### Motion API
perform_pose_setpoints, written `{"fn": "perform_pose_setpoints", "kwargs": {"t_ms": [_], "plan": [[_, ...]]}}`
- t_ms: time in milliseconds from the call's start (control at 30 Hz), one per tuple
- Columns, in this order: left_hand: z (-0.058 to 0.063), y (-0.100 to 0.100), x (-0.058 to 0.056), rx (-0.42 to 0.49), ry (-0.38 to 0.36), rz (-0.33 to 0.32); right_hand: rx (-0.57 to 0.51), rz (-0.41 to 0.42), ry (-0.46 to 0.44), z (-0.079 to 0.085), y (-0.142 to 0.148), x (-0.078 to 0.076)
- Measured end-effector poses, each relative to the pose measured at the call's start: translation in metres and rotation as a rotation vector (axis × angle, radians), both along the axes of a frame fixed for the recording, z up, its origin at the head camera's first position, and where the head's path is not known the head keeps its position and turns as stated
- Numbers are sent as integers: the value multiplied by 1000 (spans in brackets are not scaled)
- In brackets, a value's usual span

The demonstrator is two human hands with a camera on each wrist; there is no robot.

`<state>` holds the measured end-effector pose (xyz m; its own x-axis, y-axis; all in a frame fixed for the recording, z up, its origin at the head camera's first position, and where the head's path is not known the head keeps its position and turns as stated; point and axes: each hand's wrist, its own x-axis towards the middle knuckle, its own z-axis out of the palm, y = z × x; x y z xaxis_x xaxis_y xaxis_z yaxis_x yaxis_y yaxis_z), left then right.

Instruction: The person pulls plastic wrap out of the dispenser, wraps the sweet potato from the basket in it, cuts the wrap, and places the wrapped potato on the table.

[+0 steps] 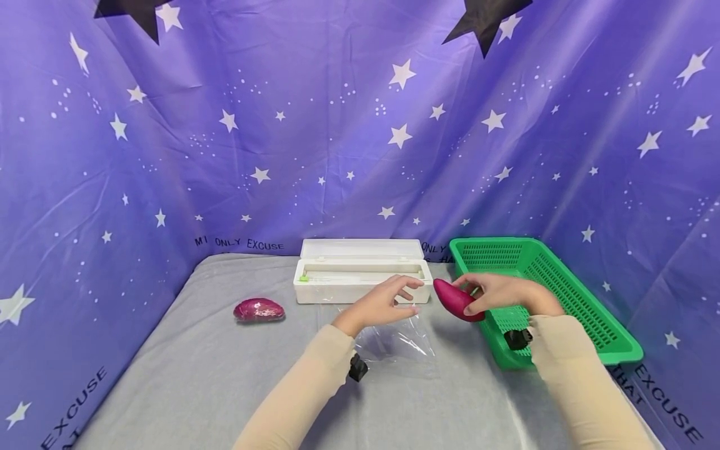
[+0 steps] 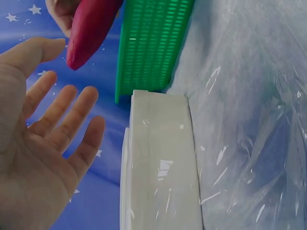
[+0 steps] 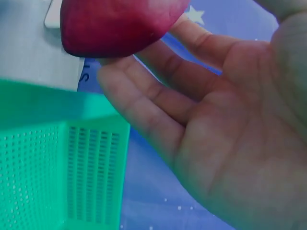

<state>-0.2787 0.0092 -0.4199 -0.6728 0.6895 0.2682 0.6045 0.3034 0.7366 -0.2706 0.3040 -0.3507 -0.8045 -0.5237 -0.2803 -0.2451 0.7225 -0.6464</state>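
Observation:
My right hand (image 1: 503, 292) grips a reddish-purple sweet potato (image 1: 452, 300) between thumb and fingers, up beside the basket's left rim. One tapered end of it points toward my left hand (image 1: 384, 304), which is held out with spread, slightly bent fingers and nothing in them. In the left wrist view the tip of the sweet potato (image 2: 88, 36) shows just past those fingers. Below the left hand a sheet of clear cling film (image 1: 394, 340) lies on the table, stretching from the front of a white cling film dispenser (image 1: 360, 294) whose lid is raised.
A green perforated basket (image 1: 500, 351) stands at the right of the table. On the left a second sweet potato (image 1: 259, 309), wrapped in shiny film, lies on the grey tabletop (image 1: 185, 375). A green slider (image 1: 304, 277) sits at the dispenser's left end. Purple star-patterned cloth (image 1: 337, 125) hangs around the table.

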Motion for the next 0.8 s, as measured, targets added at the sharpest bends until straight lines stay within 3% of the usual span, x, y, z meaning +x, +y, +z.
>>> {"fn": "perform_pose_setpoints", "kwargs": {"t_ms": [333, 800], "plan": [[-5, 8, 0, 32, -32, 49, -89, 74, -25, -11, -22, 6], [-10, -2, -1, 31, 0, 14, -133, 108, 4, -24, -41, 4]]}}
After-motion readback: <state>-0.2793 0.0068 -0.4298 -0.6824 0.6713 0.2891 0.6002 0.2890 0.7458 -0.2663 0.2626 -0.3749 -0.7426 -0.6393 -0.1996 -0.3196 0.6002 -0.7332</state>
